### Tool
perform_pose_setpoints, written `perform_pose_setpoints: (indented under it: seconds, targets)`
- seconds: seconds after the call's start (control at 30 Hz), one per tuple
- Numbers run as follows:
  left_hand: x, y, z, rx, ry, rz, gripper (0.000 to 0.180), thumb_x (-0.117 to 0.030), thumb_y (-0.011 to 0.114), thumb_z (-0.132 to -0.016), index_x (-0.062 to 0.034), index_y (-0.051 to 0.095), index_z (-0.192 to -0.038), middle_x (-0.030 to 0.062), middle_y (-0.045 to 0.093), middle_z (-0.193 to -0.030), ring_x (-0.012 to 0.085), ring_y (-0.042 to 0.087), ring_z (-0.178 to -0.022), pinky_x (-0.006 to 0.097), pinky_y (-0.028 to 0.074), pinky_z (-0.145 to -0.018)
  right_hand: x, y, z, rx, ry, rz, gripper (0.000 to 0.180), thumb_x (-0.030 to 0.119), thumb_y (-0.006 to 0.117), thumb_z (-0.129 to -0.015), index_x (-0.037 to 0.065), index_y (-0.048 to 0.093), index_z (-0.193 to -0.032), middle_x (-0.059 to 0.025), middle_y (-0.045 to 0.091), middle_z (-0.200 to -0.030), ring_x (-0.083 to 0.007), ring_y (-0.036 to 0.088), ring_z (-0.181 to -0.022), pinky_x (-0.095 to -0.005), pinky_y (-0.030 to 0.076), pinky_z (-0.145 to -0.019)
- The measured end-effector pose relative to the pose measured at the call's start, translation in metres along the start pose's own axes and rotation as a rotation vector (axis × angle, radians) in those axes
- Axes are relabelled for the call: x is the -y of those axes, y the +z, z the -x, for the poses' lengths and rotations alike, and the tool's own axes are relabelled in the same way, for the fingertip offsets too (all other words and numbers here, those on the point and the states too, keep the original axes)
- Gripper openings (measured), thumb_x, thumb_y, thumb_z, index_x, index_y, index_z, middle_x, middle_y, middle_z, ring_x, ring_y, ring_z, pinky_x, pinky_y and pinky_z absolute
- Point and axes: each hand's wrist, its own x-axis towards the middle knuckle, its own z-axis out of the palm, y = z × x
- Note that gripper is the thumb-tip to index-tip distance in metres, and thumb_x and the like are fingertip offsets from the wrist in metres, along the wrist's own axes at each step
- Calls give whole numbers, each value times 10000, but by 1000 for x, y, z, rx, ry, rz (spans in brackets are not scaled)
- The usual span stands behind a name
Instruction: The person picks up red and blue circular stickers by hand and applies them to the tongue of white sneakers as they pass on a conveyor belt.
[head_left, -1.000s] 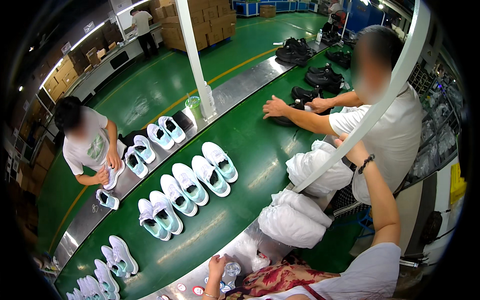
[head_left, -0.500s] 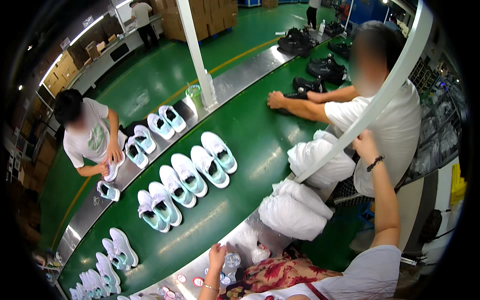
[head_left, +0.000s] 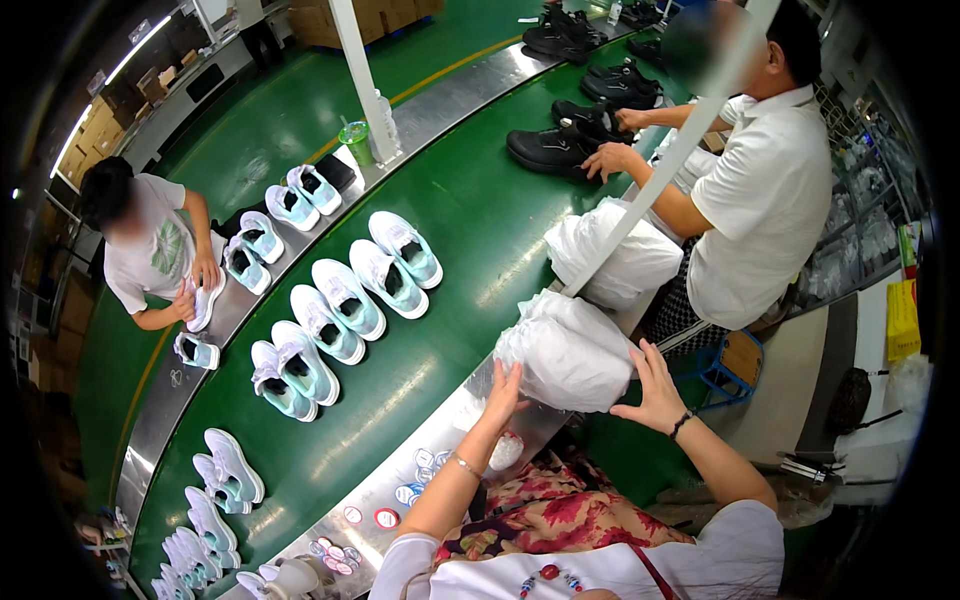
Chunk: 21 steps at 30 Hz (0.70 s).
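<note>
A bulging white plastic bag (head_left: 570, 350) rests on the metal ledge at the near side of the green conveyor. My left hand (head_left: 503, 393) is at its near left edge, fingers extended and apart. On the other side, my right hand (head_left: 652, 390) is spread with its fingertips at the bag's right edge. Whether either hand presses on the plastic I cannot tell. What fills the bag is hidden. Just beyond it, past a white post (head_left: 670, 150), sits a second white bag (head_left: 612, 255).
White and mint sneakers (head_left: 345, 310) stand in rows on the green conveyor (head_left: 440, 320). Round stickers (head_left: 387, 518) lie on the near ledge. At right, a co-worker (head_left: 760, 210) handles black shoes (head_left: 550, 150); across the belt another person (head_left: 150, 250) holds a pale shoe.
My right hand has come down from beside the post to the nearer bag. The left has moved up from the ledge to its other side. The co-worker's black shoe now stands farther left.
</note>
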Motion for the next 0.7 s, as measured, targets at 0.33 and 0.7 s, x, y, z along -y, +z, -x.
perform_pose_setpoints:
  seconds: [0.33,0.7]
  targets:
    - [7,16,-25,-60,-95,42,1109,-566,622,-730,-167,-188,-1374,190,44,-1434,449,242,-1247,654,372,-826,-110,57,-41,-60,255,-1073,816,223,700,-735,33,234,-1378,-132,264,-1414,-230,239,-1301,-350,187,-1059]
    - [55,75,-36,145,-124,239,864,-419,590,-826,-236,-68,-1355,157,119,-1407,453,351,-1174,624,394,-839,-137,41,-43,32,350,-1123,625,118,713,-669,31,485,-1244,-82,526,-1187,-168,494,-1050,-275,378,-910]
